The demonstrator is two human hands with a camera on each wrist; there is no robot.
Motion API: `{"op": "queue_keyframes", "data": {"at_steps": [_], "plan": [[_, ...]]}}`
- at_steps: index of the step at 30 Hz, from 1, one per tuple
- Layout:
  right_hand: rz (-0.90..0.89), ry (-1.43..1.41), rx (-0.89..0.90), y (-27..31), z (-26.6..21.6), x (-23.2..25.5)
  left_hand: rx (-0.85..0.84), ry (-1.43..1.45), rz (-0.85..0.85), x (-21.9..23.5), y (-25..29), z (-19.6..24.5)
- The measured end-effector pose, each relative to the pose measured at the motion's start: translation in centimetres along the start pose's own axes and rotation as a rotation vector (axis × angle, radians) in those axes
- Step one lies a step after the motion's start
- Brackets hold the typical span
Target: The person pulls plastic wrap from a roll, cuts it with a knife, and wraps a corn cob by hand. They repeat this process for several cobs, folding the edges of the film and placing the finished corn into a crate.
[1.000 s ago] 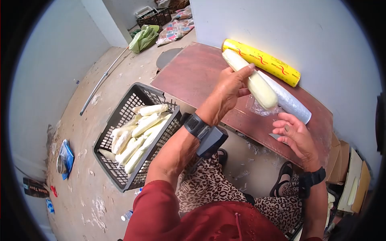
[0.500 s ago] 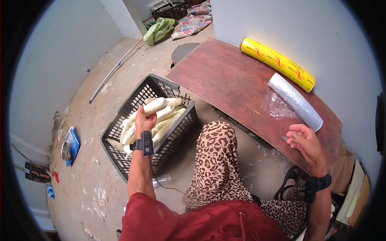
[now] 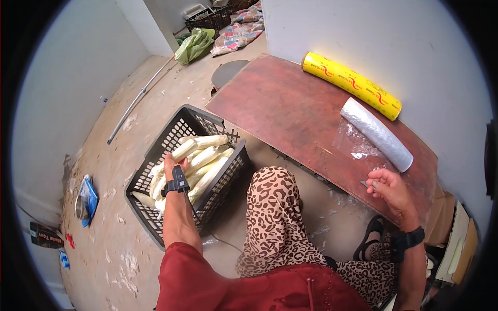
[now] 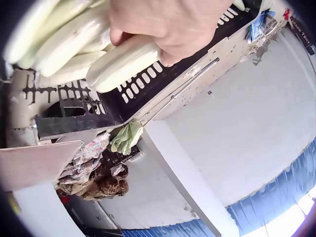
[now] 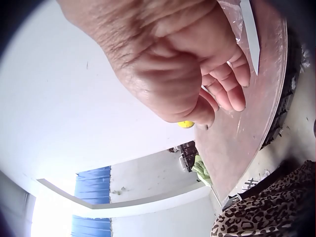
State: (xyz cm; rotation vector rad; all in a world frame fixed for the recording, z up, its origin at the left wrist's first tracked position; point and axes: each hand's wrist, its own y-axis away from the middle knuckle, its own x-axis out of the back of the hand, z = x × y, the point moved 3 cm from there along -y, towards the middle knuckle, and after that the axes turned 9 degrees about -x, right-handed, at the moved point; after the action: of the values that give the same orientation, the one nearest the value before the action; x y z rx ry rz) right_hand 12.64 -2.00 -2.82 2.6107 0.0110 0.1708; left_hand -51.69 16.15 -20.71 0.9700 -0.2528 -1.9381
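In the head view my left hand is inside the black plastic basket, at the left. Its thumb and fingers grip a pale, smooth, long vegetable, which lies over several others like it. My right hand is held over the near right edge of the reddish table, its fingers loosely curled and holding nothing visible. Close by its fingertips shows a thin, pointed blade; its other end is out of view. A roll of clear film lies beyond that hand, its loose sheet spread over the tabletop.
A yellow printed roll lies along the wall at the back of the table. Cardboard pieces stand at the right. A pole, a green bag and a blue bag with a metal bowl are on the floor.
My left hand has carried the pale vegetable from over the table, left and down into the basket. The right hand stays near the table edge. The head view has shifted slightly.
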Motion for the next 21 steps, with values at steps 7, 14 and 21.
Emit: {"op": "queue_keyframes", "data": {"at_steps": [7, 14, 21], "plan": [[0.028, 0.096, 0.006, 0.0, -0.8, -0.3, 0.01, -0.054, 0.051, 1.3, -1.2, 0.1], [0.003, 0.096, 0.032, -0.5, -1.0, 0.4, 0.159, -0.042, -0.115, -3.5, 2.4, -1.7], [0.126, 0.156, 0.014, -0.1, -1.0, 3.7, 0.272, -0.148, -0.763, -18.9, 19.5, -4.9]]}}
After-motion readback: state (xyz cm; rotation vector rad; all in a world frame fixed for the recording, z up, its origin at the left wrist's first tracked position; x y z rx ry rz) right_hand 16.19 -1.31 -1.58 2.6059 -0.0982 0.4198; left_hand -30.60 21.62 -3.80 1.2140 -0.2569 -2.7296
